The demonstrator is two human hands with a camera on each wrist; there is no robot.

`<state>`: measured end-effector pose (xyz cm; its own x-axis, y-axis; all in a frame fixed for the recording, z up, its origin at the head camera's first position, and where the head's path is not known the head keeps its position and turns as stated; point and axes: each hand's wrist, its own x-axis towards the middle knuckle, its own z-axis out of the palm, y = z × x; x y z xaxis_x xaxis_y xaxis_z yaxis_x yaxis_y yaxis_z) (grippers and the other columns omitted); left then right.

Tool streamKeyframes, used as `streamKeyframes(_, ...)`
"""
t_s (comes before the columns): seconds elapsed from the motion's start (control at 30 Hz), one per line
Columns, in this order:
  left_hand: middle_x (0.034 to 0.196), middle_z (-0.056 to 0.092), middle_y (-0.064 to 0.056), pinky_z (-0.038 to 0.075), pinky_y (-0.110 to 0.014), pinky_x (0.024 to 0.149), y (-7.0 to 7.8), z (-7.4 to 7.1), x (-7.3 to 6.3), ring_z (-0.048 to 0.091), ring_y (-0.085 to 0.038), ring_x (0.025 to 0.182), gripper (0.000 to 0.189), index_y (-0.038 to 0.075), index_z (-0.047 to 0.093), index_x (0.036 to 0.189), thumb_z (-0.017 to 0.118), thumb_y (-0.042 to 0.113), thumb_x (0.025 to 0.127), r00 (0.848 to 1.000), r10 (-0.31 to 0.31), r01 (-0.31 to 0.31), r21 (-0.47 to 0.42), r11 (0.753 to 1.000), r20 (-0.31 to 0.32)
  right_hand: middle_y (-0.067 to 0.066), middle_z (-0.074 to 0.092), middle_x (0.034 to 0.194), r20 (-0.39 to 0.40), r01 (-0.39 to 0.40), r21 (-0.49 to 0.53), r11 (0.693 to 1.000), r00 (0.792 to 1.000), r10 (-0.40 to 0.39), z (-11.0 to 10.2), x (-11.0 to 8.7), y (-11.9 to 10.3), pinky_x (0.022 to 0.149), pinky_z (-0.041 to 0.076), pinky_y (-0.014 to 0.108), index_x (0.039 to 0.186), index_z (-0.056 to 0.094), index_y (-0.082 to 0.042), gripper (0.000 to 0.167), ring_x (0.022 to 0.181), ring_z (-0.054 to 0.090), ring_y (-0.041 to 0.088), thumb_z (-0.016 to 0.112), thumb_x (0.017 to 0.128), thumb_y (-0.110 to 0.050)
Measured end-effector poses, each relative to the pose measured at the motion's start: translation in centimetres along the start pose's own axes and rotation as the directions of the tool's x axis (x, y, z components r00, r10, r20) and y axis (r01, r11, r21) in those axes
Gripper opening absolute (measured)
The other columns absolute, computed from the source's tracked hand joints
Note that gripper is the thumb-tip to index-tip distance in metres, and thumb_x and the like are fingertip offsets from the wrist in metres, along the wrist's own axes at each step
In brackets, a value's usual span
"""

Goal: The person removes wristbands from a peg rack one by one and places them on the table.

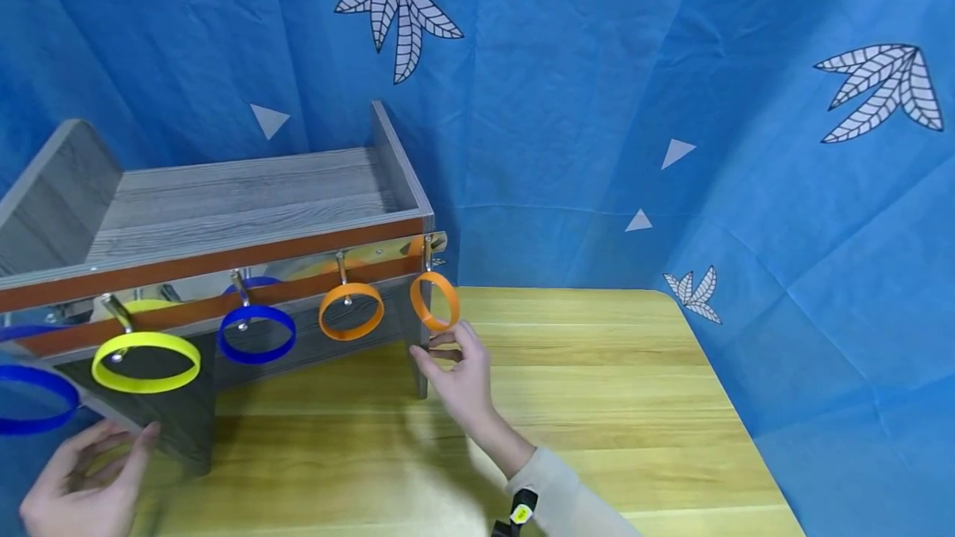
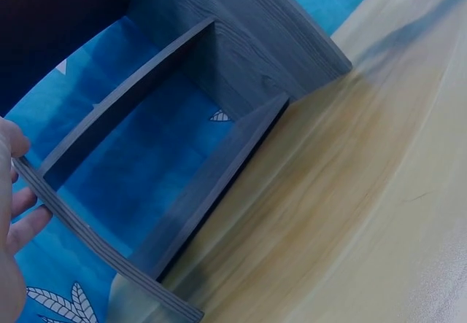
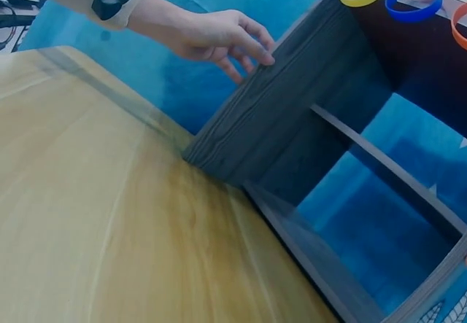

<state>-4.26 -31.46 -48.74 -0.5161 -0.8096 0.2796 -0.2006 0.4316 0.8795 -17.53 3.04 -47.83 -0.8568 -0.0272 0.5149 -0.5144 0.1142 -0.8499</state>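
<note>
A grey wood-grain shelf unit (image 1: 239, 189) stands between my two hands. At its left side panel, my left hand (image 1: 85, 483) grips the front edge, thumb on one face and fingers on the other. Over on the right, my right hand (image 1: 466, 375) pinches the edge of the right side panel (image 1: 421, 375), just below a hanging orange band. Silicone wristbands hang from metal hooks along the front rail: a blue one (image 1: 37, 428), a yellow one (image 1: 145, 385), another blue one (image 1: 257, 357) and two orange ones, the nearer to centre (image 1: 352, 335) and the outermost (image 1: 436, 324).
Beneath the shelf is a light wooden table (image 1: 612, 404), stretching to the right. Blue curtain (image 1: 567, 106) with leaf prints surrounds the table behind and at the right. Lower down, the unit has a crossbar (image 2: 131, 97) and a bottom board (image 2: 219, 184).
</note>
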Motion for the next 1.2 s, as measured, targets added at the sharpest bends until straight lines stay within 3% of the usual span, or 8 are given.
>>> streamKeyframes(0.27, 0.084, 0.051, 0.042, 0.041, 0.012, 0.065, 0.1, -0.1, -0.1, 0.052, 0.024, 0.076, 0.029, 0.024, 0.073, 0.106, 0.083, 0.004, 0.087, 0.998, 0.054, -0.054, -0.042, 0.998, -0.019, 0.015, 0.068, 0.093, -0.064, 0.079, -0.071, 0.994, 0.994, -0.084, 0.5, 0.1, -0.1, 0.071, 0.070, 0.026, 0.106, 0.071, -0.001, 0.023, 0.086, 0.071, 0.032, 0.079, 0.085, 0.005)
streamKeyframes(0.5, 0.086, 0.052, 0.043, 0.042, 0.012, 0.065, -0.2, 0.0, -0.1, 0.053, 0.025, 0.077, 0.025, 0.015, 0.076, 0.108, 0.083, 0.003, 0.088, 0.998, 0.066, -0.067, -0.054, 0.996, -0.017, 0.014, 0.069, 0.091, -0.093, 0.102, -0.078, 0.992, 0.990, -0.109, 0.8, 0.1, 0.1, 0.067, 0.070, 0.026, 0.098, 0.071, -0.004, 0.020, 0.084, 0.072, 0.029, 0.076, 0.083, 0.008)
streamKeyframes(0.73, 0.085, 0.051, 0.043, 0.041, 0.012, 0.064, -0.1, 0.0, -0.1, 0.052, 0.024, 0.077, 0.023, 0.021, 0.074, 0.104, 0.083, 0.006, 0.088, 0.999, 0.038, -0.039, -0.039, 0.998, -0.025, 0.013, 0.069, 0.090, -0.104, 0.104, -0.071, 0.992, 0.988, -0.111, 1.0, 0.0, 0.2, 0.066, 0.070, 0.028, 0.098, 0.071, -0.007, 0.022, 0.084, 0.072, 0.028, 0.076, 0.083, 0.008)
streamKeyframes(0.97, 0.086, 0.054, 0.042, 0.045, 0.011, 0.066, -0.1, 0.3, 0.1, 0.055, 0.024, 0.078, 0.025, 0.018, 0.075, 0.101, 0.083, -0.001, 0.086, 0.998, 0.061, -0.063, -0.080, 0.995, -0.030, 0.012, 0.070, 0.091, -0.130, 0.120, -0.072, 0.990, 0.983, -0.128, 1.1, -0.3, 0.4, 0.065, 0.070, 0.029, 0.098, 0.072, -0.007, 0.023, 0.082, 0.072, 0.028, 0.077, 0.083, 0.009)
streamKeyframes(1.2, 0.088, 0.055, 0.040, 0.045, 0.010, 0.065, 0.0, 0.4, 0.1, 0.055, 0.024, 0.077, 0.024, 0.012, 0.075, 0.105, 0.082, -0.002, 0.086, 1.000, 0.028, -0.028, -0.071, 0.997, 0.003, 0.012, 0.070, 0.090, -0.136, 0.151, -0.082, 0.985, 0.978, -0.161, 0.6, -0.5, 0.3, 0.062, 0.069, 0.028, 0.100, 0.073, -0.009, 0.026, 0.078, 0.072, 0.029, 0.077, 0.083, 0.009)
